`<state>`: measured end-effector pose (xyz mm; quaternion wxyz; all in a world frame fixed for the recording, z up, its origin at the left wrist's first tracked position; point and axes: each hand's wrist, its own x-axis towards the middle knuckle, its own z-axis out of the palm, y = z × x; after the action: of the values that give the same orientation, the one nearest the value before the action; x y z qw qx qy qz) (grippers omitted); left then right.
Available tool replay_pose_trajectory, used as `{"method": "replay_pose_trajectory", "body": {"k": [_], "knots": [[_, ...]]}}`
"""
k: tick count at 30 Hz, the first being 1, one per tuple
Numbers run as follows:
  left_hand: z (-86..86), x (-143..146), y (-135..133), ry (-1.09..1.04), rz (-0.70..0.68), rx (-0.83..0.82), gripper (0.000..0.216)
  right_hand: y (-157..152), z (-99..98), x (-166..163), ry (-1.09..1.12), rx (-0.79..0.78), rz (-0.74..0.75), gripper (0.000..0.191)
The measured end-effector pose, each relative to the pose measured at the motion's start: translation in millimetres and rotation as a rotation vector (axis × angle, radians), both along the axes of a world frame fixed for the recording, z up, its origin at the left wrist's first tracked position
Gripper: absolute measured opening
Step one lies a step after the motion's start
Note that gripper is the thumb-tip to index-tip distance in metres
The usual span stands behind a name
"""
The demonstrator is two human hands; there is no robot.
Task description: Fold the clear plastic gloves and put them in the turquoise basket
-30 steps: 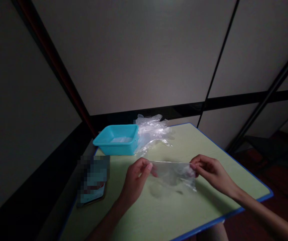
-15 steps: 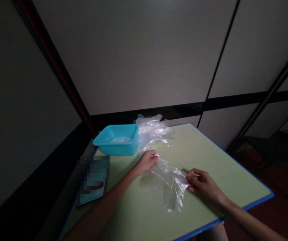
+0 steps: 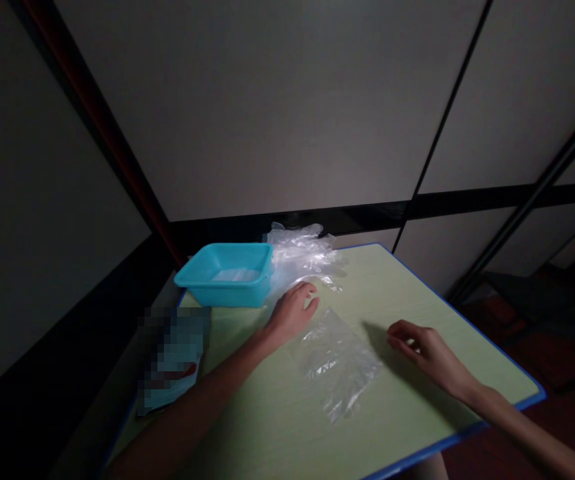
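Note:
A clear plastic glove [image 3: 337,360] lies flat on the pale green table [image 3: 417,293] between my hands. My left hand [image 3: 292,310] rests open at the glove's far left corner, fingers spread, close to a heap of more clear plastic gloves [image 3: 302,250]. My right hand [image 3: 425,350] hovers just right of the flat glove with its fingers loosely curled and nothing in them.
A turquoise plastic tub [image 3: 227,273] stands at the table's far left corner with something pale inside. A phone [image 3: 170,360] lies on the left edge. The table has a blue rim [image 3: 467,433]. Dark wall panels stand behind.
Both hands held the glove stretched in the air, then lowered it onto the table and let go. It now lies flat; my hands have drawn slightly apart from it.

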<state>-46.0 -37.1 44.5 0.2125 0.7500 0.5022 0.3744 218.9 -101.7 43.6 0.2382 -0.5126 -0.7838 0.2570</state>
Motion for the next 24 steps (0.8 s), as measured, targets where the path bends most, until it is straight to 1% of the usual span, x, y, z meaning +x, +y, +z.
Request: {"method": "replay_pose_trajectory", "body": {"k": [3, 5, 7, 8, 10, 13, 16, 18, 22, 24], "knots": [[-5.9, -19.0, -26.4, -0.005, 0.025, 0.025, 0.008, 11.2, 7.8, -19.4, -0.091, 0.115, 0.205, 0.033], [-12.6, -30.3, -41.4, -0.013, 0.053, 0.033, 0.009, 21.2, 7.1, -35.8, -0.150, 0.174, 0.395, 0.040], [-19.7, -40.1, -52.0, -0.028, 0.088, 0.040, 0.011, 32.2, 1.5, -49.5, -0.212, 0.210, 0.568, 0.049], [-23.0, -44.2, -55.3, -0.036, 0.102, 0.040, 0.011, 37.4, -2.6, -54.3, -0.242, 0.229, 0.623, 0.054], [-28.3, -50.8, -58.3, -0.057, 0.128, 0.036, 0.012, 45.5, -11.5, -59.5, -0.300, 0.259, 0.682, 0.063], [-33.2, -55.8, -55.6, -0.101, 0.164, 0.012, 0.013, 49.5, -22.0, -59.1, -0.366, 0.288, 0.679, 0.067], [-35.8, -57.2, -50.3, -0.145, 0.189, -0.017, 0.014, 45.3, -27.5, -55.8, -0.420, 0.304, 0.617, 0.067], [-36.9, -58.0, -48.0, -0.159, 0.194, -0.030, 0.016, 40.4, -31.2, -54.6, -0.452, 0.321, 0.537, 0.065], [-36.9, -59.4, -49.2, -0.140, 0.195, -0.032, 0.017, 31.7, -41.2, -55.0, -0.466, 0.377, 0.330, 0.062], [-34.1, -54.7, -52.7, -0.114, 0.195, -0.017, 0.015, 29.5, -45.1, -55.4, -0.462, 0.400, 0.278, 0.062]]}}
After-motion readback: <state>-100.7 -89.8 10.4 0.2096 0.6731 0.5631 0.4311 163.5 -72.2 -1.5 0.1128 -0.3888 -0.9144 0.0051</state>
